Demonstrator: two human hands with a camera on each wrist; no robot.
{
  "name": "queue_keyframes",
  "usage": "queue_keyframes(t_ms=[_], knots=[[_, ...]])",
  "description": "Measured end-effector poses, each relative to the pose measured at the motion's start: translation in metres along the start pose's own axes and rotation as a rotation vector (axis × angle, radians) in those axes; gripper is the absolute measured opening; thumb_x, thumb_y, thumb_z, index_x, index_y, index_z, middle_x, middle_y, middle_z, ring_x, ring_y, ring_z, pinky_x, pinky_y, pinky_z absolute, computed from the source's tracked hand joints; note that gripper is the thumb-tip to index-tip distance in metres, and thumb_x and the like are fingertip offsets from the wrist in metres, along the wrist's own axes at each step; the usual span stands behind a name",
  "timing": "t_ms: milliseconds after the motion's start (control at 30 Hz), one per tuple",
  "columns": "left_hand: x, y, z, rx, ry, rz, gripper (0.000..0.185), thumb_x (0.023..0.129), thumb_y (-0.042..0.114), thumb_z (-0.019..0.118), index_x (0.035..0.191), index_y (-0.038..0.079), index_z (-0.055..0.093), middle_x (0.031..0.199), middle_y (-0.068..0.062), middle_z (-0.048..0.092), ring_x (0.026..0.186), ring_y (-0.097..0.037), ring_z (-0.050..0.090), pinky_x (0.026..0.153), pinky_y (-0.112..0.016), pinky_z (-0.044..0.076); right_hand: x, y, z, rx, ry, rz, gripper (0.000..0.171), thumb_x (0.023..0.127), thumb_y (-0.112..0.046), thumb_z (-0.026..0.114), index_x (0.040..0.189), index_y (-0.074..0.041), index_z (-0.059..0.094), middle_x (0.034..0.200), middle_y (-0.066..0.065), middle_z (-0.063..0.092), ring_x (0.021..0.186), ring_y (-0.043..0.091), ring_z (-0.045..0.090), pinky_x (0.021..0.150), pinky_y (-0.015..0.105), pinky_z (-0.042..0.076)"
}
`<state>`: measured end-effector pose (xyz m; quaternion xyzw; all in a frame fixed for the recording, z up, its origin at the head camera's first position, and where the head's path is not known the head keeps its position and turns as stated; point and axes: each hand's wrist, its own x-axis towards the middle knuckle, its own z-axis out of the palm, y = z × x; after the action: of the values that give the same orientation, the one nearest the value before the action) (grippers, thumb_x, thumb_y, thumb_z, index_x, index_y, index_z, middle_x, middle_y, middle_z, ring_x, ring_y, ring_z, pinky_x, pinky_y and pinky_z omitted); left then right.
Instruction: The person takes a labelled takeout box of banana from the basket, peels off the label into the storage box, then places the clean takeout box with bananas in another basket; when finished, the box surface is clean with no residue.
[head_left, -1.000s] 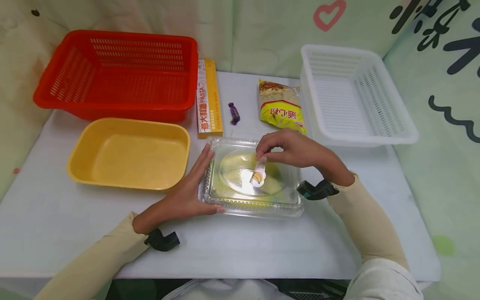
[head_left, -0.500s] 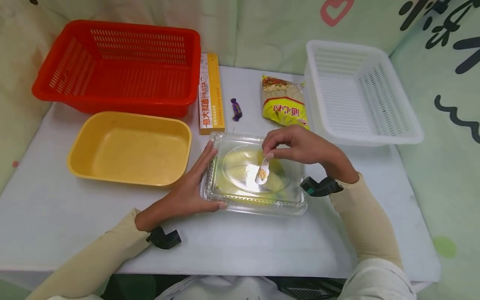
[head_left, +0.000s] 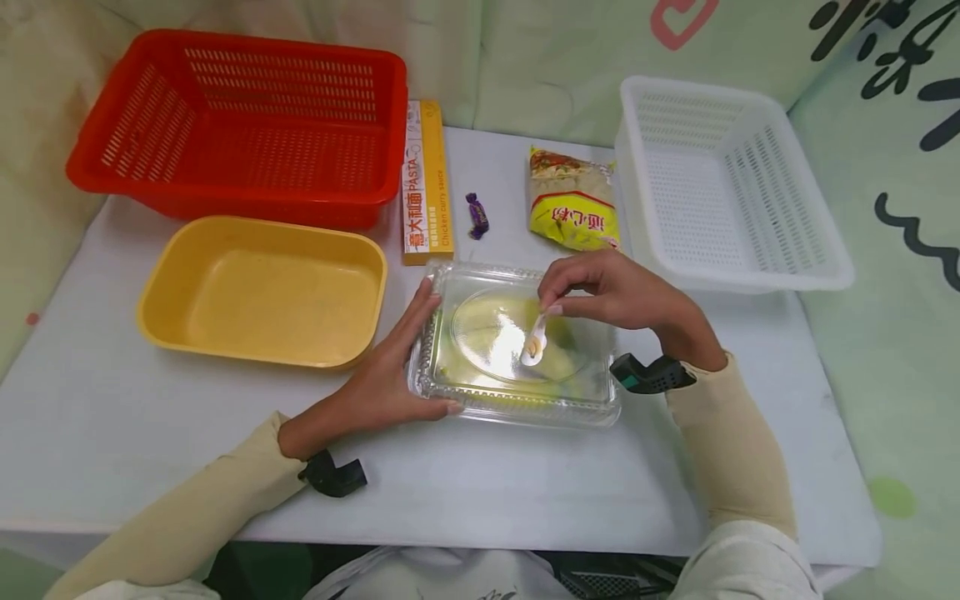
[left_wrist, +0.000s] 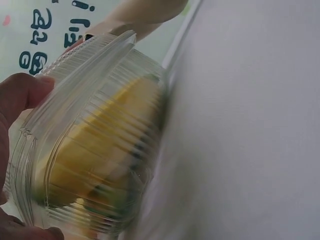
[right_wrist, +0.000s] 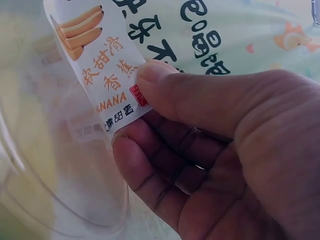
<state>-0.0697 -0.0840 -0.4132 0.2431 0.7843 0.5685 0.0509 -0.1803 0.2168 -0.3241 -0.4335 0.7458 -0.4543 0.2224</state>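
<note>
A clear plastic clamshell box (head_left: 555,414) rests on the white table with its lid down. Yellow and green contents, fruit-like, show through the ribbed wall of the box (left_wrist: 65,117) in the left wrist view. My left hand (head_left: 371,396) grips the box's left end, thumb at the near edge and fingers at the far corner. Over the lid, my right hand (head_left: 618,292) pinches one end of a white banana label (head_left: 535,343) between thumb and forefinger. Orange bananas and lettering are printed on the label (right_wrist: 95,55), whose other end reaches down to the lid.
A red basket (head_left: 255,204) stands at back left behind a yellow tub (head_left: 262,354). Beyond the box lie a pasta box (head_left: 427,183), a purple-wrapped candy (head_left: 477,217) and a yellow food bag (head_left: 573,208). A white basket (head_left: 742,271) stands at back right.
The head view has shifted slightly, so the scene sits a little higher and further right. The label hangs slightly steeper from my right fingers; my left hand keeps its grip.
</note>
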Motion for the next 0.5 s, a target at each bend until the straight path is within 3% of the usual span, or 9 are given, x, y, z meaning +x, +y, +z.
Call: queue_keyframes(t_ms=[500], knots=[[-0.0002, -0.0011, 0.0029, 0.041, 0.052, 0.025, 0.12, 0.065, 0.025, 0.092, 0.157, 0.015, 0.015, 0.163, 0.005, -0.002, 0.147, -0.016, 0.008, 0.114, -0.045, 0.024, 0.0014, 0.0055, -0.0042, 0.074, 0.017, 0.018, 0.017, 0.084, 0.017, 0.064, 0.091, 0.003, 0.072, 0.091, 0.012, 0.066, 0.089, 0.02, 0.058, 0.081, 0.027, 0.054]])
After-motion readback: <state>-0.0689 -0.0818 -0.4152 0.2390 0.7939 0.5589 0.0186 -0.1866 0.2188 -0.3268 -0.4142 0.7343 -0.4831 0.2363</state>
